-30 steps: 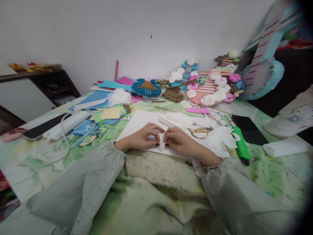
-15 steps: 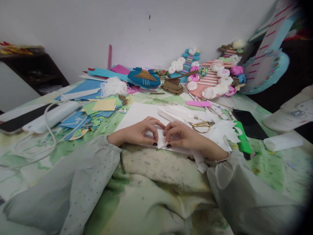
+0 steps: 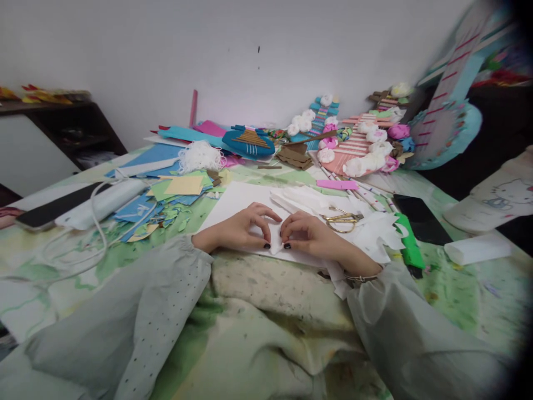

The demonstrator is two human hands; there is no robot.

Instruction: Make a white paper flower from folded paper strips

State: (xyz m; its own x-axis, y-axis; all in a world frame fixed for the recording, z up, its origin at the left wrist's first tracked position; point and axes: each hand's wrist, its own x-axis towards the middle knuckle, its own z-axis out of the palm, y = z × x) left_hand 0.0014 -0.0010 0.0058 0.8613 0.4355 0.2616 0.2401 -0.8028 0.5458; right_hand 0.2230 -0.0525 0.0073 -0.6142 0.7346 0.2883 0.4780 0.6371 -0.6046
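The open-fronted cabinet (image 3: 77,130) beyond the bench (image 3: 237,176), to your left, has papers on its lower shelf. At your right stands a white container (image 3: 495,194) with a cartoon cat on it; you cannot see its contents.

Your left hand (image 3: 241,226) and right hand (image 3: 310,236) face each other low over the white sheet (image 3: 237,200), wrists in from either side. On each, the fingers curl down towards the thumb, only partly open. The small folded white paper (image 3: 275,240) is between them on the sheet, at the fingertips; you cannot tell how firmly either hand has hold of it.

Just beyond your right hand, gold-handled scissors (image 3: 342,222) lie on crumpled white paper (image 3: 308,199), near your right forearm. Further right are a green tool (image 3: 410,244), a dark phone (image 3: 421,218) and a white roll (image 3: 477,249). To your left, a looped white cable (image 3: 95,214) runs by a power strip (image 3: 102,204), near coloured paper scraps (image 3: 183,186). White string (image 3: 202,157) and decorated paper guitars (image 3: 249,143) sit at the back.
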